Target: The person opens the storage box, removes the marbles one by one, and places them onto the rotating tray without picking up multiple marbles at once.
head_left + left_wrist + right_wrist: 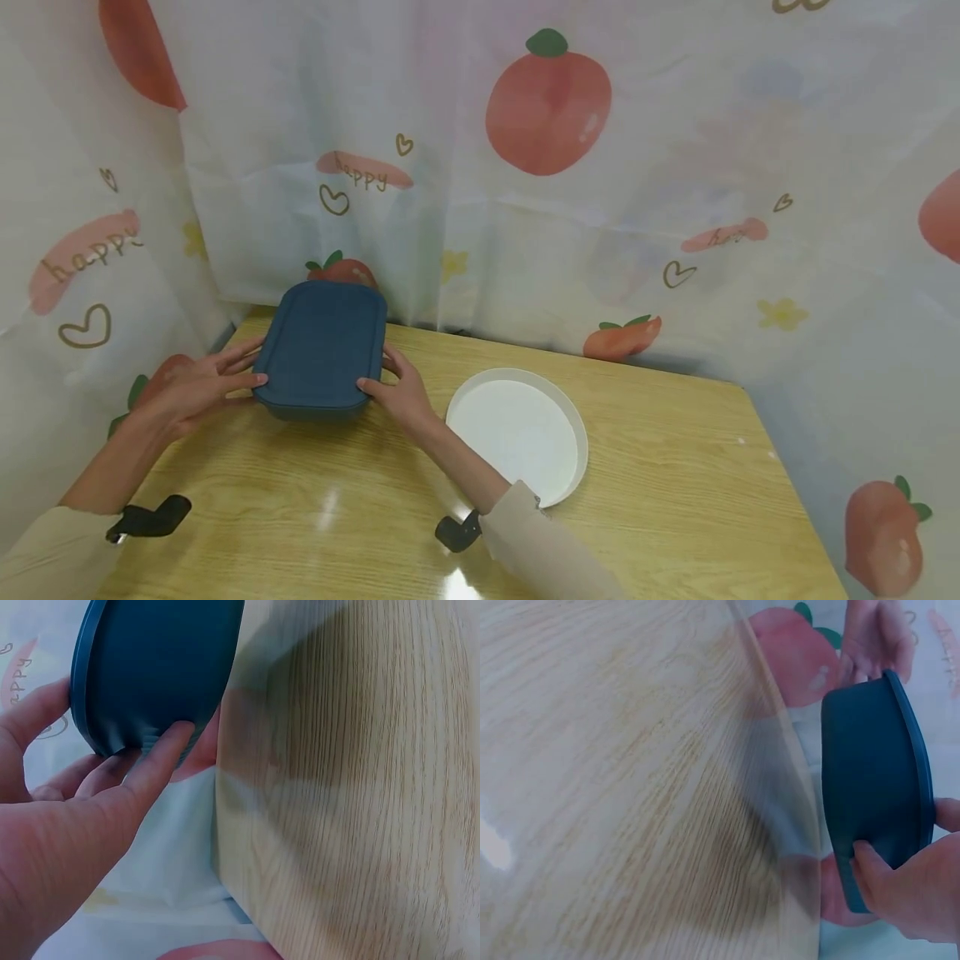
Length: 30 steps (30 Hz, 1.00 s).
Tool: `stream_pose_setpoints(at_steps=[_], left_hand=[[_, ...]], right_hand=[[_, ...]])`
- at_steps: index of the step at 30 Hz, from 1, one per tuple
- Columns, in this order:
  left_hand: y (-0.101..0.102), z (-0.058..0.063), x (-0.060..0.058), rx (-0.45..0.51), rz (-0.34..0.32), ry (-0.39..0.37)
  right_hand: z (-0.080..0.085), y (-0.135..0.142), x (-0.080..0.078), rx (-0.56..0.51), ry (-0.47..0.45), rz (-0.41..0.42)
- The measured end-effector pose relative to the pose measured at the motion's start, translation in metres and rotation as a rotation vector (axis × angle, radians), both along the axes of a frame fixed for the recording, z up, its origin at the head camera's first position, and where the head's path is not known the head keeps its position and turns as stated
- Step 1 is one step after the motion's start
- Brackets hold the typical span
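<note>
A dark blue rectangular lidded container (322,346) is held above the far left part of the table, between both hands. My left hand (202,387) grips its left side, thumb at the lid's edge and fingers against the side wall. On the opposite side my right hand (401,392) holds it, thumb on the near right corner of the lid. The left wrist view shows fingers of the left hand (82,802) along the container's wall (157,667). In the right wrist view the right hand (915,885) grips the container's end (870,772). What is inside cannot be seen.
A round white tray (517,437) lies on the wooden table (660,467), right of the container and partly behind the right forearm. A fruit-printed curtain (480,233) hangs along the back and sides. Black camera mounts (153,518) sit at both wrists.
</note>
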State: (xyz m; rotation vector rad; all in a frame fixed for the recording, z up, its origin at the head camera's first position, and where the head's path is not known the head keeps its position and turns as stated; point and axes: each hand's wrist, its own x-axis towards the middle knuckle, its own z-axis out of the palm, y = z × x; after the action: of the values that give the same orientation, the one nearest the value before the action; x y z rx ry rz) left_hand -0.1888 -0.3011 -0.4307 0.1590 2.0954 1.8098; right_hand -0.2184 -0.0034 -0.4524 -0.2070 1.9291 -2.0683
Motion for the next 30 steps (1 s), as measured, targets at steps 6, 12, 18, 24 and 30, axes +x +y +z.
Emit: stream_pose_setpoints(at_steps=[6,12,18,24,30], left_hand=[[0.006,0.003,0.0,0.018,-0.048,0.004],[0.011,0.004,0.001,0.055,-0.083,-0.019],[0.02,0.006,0.004,0.052,-0.085,-0.022],[0.029,0.006,0.005,0.039,-0.093,-0.023],[0.04,0.008,0.006,0.051,-0.109,-0.026]], right_hand=[[-0.002,0.009,0.007,-0.051,0.001,-0.023],[-0.003,0.017,0.016,-0.057,0.006,-0.045],[-0.003,0.026,0.026,-0.07,-0.028,-0.081],[-0.002,0.035,0.036,-0.098,-0.056,-0.113],[-0.005,0.042,0.042,-0.088,-0.056,-0.157]])
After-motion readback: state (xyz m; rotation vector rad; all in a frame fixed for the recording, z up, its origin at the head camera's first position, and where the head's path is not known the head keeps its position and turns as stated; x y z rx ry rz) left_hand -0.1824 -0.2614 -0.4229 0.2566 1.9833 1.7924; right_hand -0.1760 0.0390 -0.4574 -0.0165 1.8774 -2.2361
